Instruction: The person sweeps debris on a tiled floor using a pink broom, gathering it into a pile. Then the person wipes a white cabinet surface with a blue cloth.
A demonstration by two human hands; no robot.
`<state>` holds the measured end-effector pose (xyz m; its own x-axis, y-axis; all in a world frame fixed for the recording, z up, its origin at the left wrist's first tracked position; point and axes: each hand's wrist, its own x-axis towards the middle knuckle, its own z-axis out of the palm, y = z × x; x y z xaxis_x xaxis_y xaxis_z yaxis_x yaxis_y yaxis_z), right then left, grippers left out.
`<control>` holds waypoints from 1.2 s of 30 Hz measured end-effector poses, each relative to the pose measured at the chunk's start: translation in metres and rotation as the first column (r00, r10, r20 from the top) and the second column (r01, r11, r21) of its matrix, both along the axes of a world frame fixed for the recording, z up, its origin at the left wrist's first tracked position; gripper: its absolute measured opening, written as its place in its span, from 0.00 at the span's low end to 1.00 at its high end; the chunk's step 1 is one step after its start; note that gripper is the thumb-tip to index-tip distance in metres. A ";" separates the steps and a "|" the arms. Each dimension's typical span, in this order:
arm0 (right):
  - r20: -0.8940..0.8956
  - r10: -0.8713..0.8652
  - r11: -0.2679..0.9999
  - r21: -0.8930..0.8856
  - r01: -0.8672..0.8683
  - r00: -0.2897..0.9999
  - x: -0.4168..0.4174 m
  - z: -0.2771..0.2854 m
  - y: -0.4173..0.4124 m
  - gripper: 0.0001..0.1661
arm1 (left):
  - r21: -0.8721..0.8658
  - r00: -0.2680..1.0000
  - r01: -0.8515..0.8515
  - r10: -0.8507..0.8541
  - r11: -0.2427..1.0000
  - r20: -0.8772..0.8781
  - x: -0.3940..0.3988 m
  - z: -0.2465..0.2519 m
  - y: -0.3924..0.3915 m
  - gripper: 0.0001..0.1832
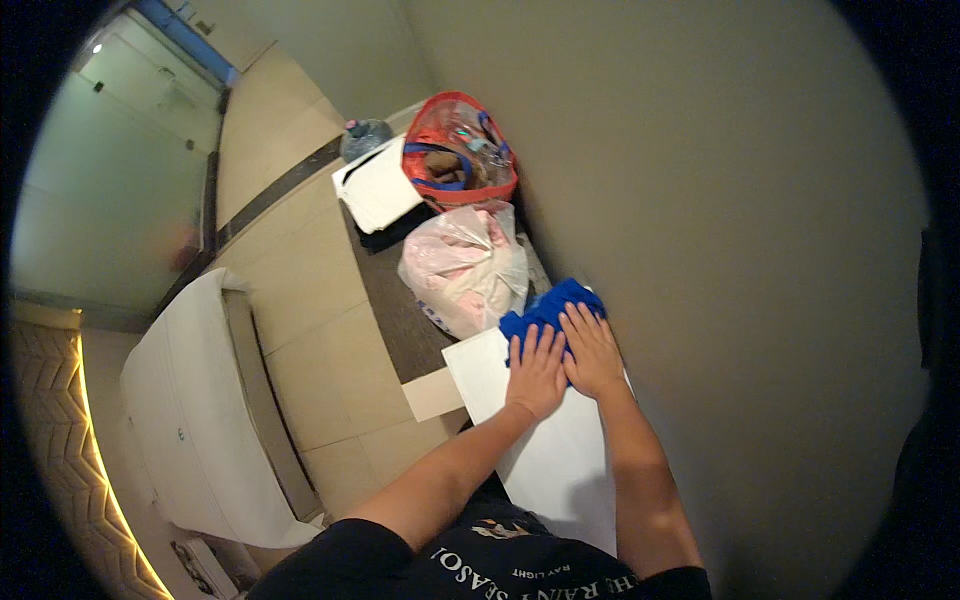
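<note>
A bunched blue cloth lies at the far end of a white tabletop, close to the wall. My left hand rests palm down on its near left part, fingers spread. Beside it, my right hand presses flat on the cloth's right part, its thumb close to the left hand. Neither hand grips the cloth. Just beyond the cloth sits a knotted translucent plastic bag with pink and cream fabric inside.
Past the bag, a red-rimmed clear bag and a white flat item sit on a low dark bench. A large water bottle stands behind. The wall runs along the right; a bed stands left.
</note>
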<state>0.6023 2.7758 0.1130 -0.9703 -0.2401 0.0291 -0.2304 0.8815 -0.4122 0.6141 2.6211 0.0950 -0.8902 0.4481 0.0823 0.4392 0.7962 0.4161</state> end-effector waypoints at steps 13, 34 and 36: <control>0.028 -0.035 0.999 0.023 0.034 0.999 -0.007 0.004 -0.008 0.39 | -0.019 0.997 0.027 -0.026 0.999 0.071 -0.004 0.012 -0.009 0.30; -0.185 -0.227 0.958 0.135 0.254 0.956 0.056 -0.024 -0.069 0.37 | 0.016 0.998 0.027 -0.026 1.000 -0.053 0.033 -0.003 -0.061 0.31; -0.142 -0.247 0.956 0.126 0.265 0.959 0.080 -0.027 -0.088 0.39 | 0.024 0.996 0.024 -0.022 0.999 -0.087 0.052 -0.003 -0.081 0.31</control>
<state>0.6819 2.6882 0.0864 -0.9907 0.0052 0.1361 -0.0308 0.9650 -0.2606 0.6660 2.5404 0.0922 -0.8686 0.4654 0.1701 0.4928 0.7753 0.3950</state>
